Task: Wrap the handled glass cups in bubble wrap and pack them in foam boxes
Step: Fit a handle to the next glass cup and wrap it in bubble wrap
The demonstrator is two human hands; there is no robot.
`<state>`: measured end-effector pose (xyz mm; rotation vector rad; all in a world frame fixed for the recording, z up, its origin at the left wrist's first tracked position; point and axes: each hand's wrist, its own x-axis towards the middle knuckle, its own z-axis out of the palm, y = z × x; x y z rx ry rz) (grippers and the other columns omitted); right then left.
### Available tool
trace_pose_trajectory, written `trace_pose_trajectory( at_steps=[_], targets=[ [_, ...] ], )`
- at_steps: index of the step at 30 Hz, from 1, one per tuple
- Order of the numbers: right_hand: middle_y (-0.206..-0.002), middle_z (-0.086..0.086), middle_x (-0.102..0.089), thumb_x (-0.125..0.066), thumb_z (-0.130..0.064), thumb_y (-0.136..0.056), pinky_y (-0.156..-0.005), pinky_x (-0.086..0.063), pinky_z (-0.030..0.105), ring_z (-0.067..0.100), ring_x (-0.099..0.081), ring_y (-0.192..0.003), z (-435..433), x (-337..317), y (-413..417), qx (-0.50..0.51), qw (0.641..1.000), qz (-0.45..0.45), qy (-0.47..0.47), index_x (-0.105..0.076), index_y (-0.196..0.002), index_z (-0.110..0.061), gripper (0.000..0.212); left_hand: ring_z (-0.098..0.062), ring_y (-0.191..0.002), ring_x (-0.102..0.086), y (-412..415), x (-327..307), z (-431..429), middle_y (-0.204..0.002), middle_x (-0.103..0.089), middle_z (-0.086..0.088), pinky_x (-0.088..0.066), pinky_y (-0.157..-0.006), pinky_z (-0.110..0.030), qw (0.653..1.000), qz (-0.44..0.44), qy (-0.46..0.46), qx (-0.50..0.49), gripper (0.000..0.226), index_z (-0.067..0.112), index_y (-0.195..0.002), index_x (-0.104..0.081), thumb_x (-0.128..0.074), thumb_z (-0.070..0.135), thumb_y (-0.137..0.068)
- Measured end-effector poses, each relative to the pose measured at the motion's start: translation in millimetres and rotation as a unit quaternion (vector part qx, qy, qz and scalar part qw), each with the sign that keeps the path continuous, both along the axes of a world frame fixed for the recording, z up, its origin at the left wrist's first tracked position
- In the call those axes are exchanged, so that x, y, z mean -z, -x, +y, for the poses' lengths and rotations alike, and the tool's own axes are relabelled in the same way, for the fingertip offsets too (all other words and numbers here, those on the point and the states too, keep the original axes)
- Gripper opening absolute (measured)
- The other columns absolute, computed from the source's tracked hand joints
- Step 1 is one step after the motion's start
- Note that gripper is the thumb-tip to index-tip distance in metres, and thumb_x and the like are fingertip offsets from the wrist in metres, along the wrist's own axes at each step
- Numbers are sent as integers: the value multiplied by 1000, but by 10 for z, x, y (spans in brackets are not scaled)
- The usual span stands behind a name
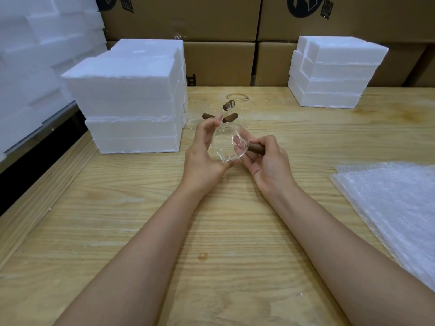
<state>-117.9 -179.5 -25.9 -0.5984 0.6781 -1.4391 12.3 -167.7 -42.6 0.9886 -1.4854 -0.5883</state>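
A clear glass cup (226,143) with a brown wooden handle (256,148) is held above the wooden table (141,231), its mouth turned toward me. My left hand (204,152) grips the cup's round body from the left. My right hand (266,161) holds the brown handle on the right. Behind them stand three more glass cups (231,110) with brown handles. A stack of bubble wrap sheets (395,208) lies at the right edge. White foam boxes (131,100) are stacked at the left and more foam boxes (334,71) at the back right.
Brown cardboard cartons (221,43) form a wall behind the table. More white foam pieces (35,55) are piled at the far left, beyond the table's left edge.
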Motion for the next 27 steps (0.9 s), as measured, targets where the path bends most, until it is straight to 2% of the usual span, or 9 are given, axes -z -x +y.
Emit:
trace_pose_trajectory(
  at_steps=[5, 7, 9, 11, 14, 17, 20, 24, 27],
  targets=[
    [-83, 21, -72, -39, -1, -89, -81, -58, 43, 35, -71, -83, -15, 5, 13, 28, 999, 17, -28, -51, -73, -3, 20, -2, -128, -49, 23, 0, 13, -129, -48, 31, -39, -109, -30, 1000, -18, 12, 3, 74, 21, -121, -47, -87, 0, -62],
    [-75, 18, -72, -38, -2, -88, -66, -61, 39, 33, -72, -73, -17, 1, 19, 38, 998, 30, -37, -49, -74, -4, 18, 1, -123, -52, 27, -12, 20, -121, -51, 39, -41, -106, -25, 999, -40, 17, -12, 77, 21, -125, -50, -88, 5, -61],
    [-75, 16, -73, -36, -3, -88, -49, -57, 32, 31, -72, -66, -18, -2, 25, 46, 997, 49, -41, -45, -76, -7, 16, 2, -115, -56, 29, -21, 23, -119, -55, 32, -44, -99, -21, 998, -55, 17, -26, 78, 20, -128, -53, -90, 10, -60],
    [-76, 17, -73, -35, -4, -87, -46, -55, 30, 32, -71, -65, -11, -1, 28, 56, 995, 67, -39, -43, -77, -7, 14, -1, -110, -58, 30, -27, 29, -119, -58, 22, -46, -94, -25, 998, -58, 13, -29, 78, 19, -130, -54, -90, 16, -60],
    [-74, 19, -72, -36, -5, -86, -43, -53, 29, 32, -69, -60, 18, -10, 30, 86, 992, 89, -21, -44, -74, -6, 15, 0, -110, -58, 35, -34, 35, -117, -59, 21, -47, -91, -25, 998, -52, 1, -26, 79, 21, -128, -54, -92, 22, -59],
    [-72, 17, -72, -41, -10, -87, -45, -52, 26, 27, -68, -56, 34, -7, 14, 127, 985, 119, 0, -54, -72, 1, 23, -1, -107, -61, 28, -27, 29, -111, -62, 24, -48, -92, -27, 998, -46, -16, -26, 74, 28, -122, -53, -92, 23, -58],
    [-75, 15, -73, -49, -19, -93, -50, -52, 25, 24, -68, -59, 43, 19, -15, 159, 975, 152, 15, -60, -81, 5, 29, 4, -106, -61, 9, -24, 24, -103, -62, 37, -48, -93, -22, 998, -35, -40, -21, 71, 41, -112, -48, -92, 23, -59],
    [-68, 6, -72, -57, -26, -94, -54, -52, 22, 18, -67, -60, 57, 25, -22, 189, 964, 182, 42, -61, -70, -5, 32, 0, -114, -59, -4, -8, 23, -111, -65, 27, -50, -96, -32, 997, -5, -74, 4, 70, 43, -109, -46, -91, 33, -57],
    [-67, 0, -72, -59, -25, -92, -64, -54, 25, 15, -67, -63, 71, 22, -34, 195, 957, 205, 63, -62, -65, -10, 31, 0, -116, -58, -7, -4, 19, -115, -65, 25, -47, -102, -40, 996, 6, -87, 13, 70, 40, -111, -45, -87, 42, -54]
  ],
)
